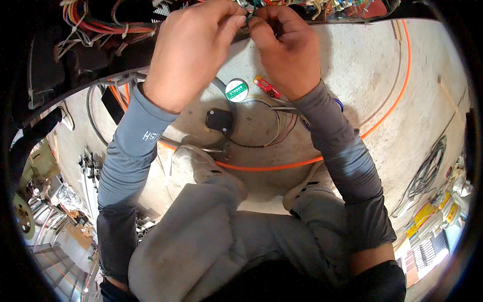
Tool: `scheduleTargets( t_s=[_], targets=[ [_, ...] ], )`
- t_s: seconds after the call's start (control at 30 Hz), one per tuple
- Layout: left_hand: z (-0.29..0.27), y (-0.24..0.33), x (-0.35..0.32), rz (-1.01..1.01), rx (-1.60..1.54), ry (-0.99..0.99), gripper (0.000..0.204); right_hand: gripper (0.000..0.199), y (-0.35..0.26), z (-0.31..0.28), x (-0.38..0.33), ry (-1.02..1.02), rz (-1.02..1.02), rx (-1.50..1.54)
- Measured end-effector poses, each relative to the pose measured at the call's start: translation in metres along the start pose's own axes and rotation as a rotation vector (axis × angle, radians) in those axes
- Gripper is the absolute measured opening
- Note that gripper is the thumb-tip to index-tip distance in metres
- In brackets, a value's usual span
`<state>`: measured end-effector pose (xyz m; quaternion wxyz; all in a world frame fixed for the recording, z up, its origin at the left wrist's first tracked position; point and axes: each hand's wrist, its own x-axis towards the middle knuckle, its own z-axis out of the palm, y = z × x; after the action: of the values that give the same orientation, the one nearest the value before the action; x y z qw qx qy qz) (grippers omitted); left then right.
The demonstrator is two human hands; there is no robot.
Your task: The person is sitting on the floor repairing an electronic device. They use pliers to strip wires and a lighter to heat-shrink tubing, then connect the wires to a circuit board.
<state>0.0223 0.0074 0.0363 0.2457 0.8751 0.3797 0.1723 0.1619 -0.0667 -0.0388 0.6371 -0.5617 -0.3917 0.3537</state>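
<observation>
Both hands are raised to an open black machine body (95,68) at the top of the view. My left hand (193,50) comes in from the left with its thumb and fingers pinched together. Opposite it, almost touching, my right hand (289,53) has its fingers curled in a pinch. Between the fingertips is something small and dark that I cannot make out, partly hidden by the fingers. A bundle of coloured wires (138,30) runs along the machine beside my left hand. Crowded wiring and small electrical parts (342,7) lie beyond my right hand.
On the concrete floor below lie a round roll with a green-and-white label (237,91), a red packet (266,86), a black square piece (219,120) and loose thin wires (277,123). An orange hose (271,167) curves around them. A black cable coil (426,171) is at right.
</observation>
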Motion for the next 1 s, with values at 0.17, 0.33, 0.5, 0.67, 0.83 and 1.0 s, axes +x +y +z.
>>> scheduleTargets(
  t_s=[0.17, 0.33, 0.5, 0.67, 0.83, 1.0],
  targets=[
    [-0.009, 0.005, 0.007, 0.044, 0.101, -0.089, 0.022, 0.014, -0.001, -0.002, 0.003, 0.02, -0.193, -0.187],
    [-0.007, 0.001, 0.014, 0.118, 0.137, -0.117, 0.022, 0.011, 0.004, -0.006, 0.005, 0.019, -0.307, -0.249],
    [-0.012, 0.01, 0.021, 0.089, 0.181, -0.192, 0.021, 0.009, 0.006, -0.007, 0.005, 0.045, -0.407, -0.303],
    [-0.012, 0.004, 0.02, 0.057, 0.075, -0.211, 0.018, 0.01, 0.008, -0.004, 0.002, 0.054, -0.38, -0.364],
    [-0.031, 0.042, 0.026, -0.014, 0.07, -0.299, 0.015, 0.013, -0.015, -0.008, -0.002, -0.014, -0.122, -0.298],
    [-0.026, 0.038, 0.028, -0.141, -0.101, -0.258, 0.017, 0.013, -0.02, -0.006, -0.003, -0.017, -0.054, -0.204]
  ],
)
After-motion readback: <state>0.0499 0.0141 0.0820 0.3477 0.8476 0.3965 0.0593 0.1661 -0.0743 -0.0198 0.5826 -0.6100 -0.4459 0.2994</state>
